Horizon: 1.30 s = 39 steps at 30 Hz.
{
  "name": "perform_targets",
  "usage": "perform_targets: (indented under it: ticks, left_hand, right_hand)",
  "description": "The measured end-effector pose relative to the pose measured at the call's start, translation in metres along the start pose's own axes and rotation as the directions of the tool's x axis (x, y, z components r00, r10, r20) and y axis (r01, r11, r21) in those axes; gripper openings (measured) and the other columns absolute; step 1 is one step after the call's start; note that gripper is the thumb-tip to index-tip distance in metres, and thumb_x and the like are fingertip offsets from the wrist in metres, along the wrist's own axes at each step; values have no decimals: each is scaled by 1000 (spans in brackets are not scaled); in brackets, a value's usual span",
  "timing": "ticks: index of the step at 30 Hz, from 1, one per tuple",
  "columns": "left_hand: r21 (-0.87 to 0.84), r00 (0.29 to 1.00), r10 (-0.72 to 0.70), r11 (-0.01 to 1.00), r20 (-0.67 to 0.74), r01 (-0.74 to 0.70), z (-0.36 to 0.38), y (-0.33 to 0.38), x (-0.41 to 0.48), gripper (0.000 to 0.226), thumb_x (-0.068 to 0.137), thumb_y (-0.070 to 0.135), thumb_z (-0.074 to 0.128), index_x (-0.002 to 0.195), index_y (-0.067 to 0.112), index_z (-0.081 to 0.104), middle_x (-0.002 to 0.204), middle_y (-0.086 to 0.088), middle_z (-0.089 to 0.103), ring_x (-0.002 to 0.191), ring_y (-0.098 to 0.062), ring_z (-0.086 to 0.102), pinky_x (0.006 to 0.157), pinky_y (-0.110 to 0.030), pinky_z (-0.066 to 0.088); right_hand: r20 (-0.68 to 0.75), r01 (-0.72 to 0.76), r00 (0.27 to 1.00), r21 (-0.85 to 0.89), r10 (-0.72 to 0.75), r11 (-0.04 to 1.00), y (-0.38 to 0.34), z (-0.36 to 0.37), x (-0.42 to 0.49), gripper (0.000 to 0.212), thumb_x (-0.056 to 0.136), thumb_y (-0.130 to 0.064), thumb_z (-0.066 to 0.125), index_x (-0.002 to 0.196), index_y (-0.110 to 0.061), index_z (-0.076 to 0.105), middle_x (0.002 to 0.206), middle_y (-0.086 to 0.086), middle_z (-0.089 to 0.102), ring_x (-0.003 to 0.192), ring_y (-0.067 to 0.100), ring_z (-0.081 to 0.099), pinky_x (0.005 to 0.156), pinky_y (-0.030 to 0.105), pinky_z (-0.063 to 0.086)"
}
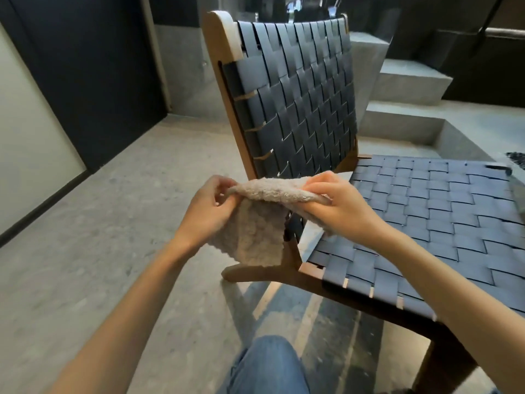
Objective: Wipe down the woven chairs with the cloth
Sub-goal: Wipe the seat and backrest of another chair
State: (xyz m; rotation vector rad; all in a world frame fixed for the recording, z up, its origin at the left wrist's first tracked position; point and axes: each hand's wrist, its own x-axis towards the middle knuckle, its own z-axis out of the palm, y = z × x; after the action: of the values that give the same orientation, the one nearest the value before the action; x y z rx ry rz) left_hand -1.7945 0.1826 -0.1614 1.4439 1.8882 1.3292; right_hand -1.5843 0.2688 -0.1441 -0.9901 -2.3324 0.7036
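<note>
Cloth [261, 240] lengthwise left-to-right, one flap downward, ends in pinching fingers of left hand [211, 207] and right hand [343, 207].

Cut off at right edge: seat of the woven chair [426, 223]. Hidden behind the cloth [255, 240]: joint of back and seat. Blurred beyond telling: dark object [498, 168] at seat's far corner.

The floor [99, 251] is grey, speckled concrete. A chair [298, 103] stands on it, its wooden foot [250, 273] touching the concrete and its dark woven seat [426, 223] raised above. Under the seat the floor looks shiny. Behind the chair, concrete steps [412, 78] rise from the floor.
</note>
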Motion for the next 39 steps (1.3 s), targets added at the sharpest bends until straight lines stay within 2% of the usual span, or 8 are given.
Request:
perform_targets:
  ticks: [3,7,12,19,24,30,34,39]
  left_hand:
    - [101,993,-22,994,-116,34,-16,2,12,17,93,29,57,106,23,49,110,2,53,98,-12,49,70,-16,41]
    - [332,943,8,937,-332,109,-20,5,29,25,91,37,59,111,23,61,119,-8,45,115,-22,40,92,-25,30]
    - [18,934,-78,996,-349,90,1,11,48,24,95,27,54,117,16,54,114,-6,60,96,-13,54,73,-15,42]
    - [-440,929,-106,896,-354,-66,33,15,64,18,98,16,50,115,15,45,114,2,47,99,-3,50,85,-18,50]
    - [-528,873,-73,819,-482,-223,17,41,79,25,95,15,54,119,10,47,114,1,51,103,-7,52,92,-23,50]
    - [-538,846,47,753,-530,-379,-13,75,96,45,92,7,58,134,5,42,134,-12,49,121,-17,50,97,-25,48]
    - [-655,869,-21,666,-495,-357,-19,89,105,51,90,10,62,135,4,38,136,-16,49,123,-24,51,99,-38,48]
    - [-594,851,5,714,-524,-370,-16,86,111,46,92,12,59,136,6,43,129,-8,52,112,-14,55,93,-24,51]
  right_hand:
    - [-155,-46,988,-122,26,992,-7,2,14,25,82,-39,70,103,-25,73,92,-7,42,100,16,33,85,31,31]
    - [-395,-8,915,-217,-80,976,-15,6,29,27,80,-46,72,99,-27,75,85,-5,46,88,14,41,77,37,39]
    - [-420,-99,908,-227,-6,969,-14,21,46,26,89,-47,62,104,-28,73,90,-4,71,82,15,63,62,32,49]
    - [-473,14,878,170,69,985,-24,45,60,17,92,-20,63,108,-17,60,75,-17,60,63,-8,61,60,8,50]
    - [-522,134,851,331,63,934,-59,34,79,25,90,-20,65,114,-20,57,87,-24,55,79,-19,57,70,4,47]
    - [-518,185,843,530,143,828,-98,16,105,37,88,-17,68,122,-17,54,98,-7,65,92,2,65,88,25,55]
    - [-499,171,840,617,214,768,-108,14,117,40,87,-15,69,123,-19,53,100,-3,66,98,9,65,92,34,54]
    - [-528,185,818,619,230,763,-108,19,124,29,86,-13,69,110,-22,53,90,-7,65,90,6,66,88,33,55]
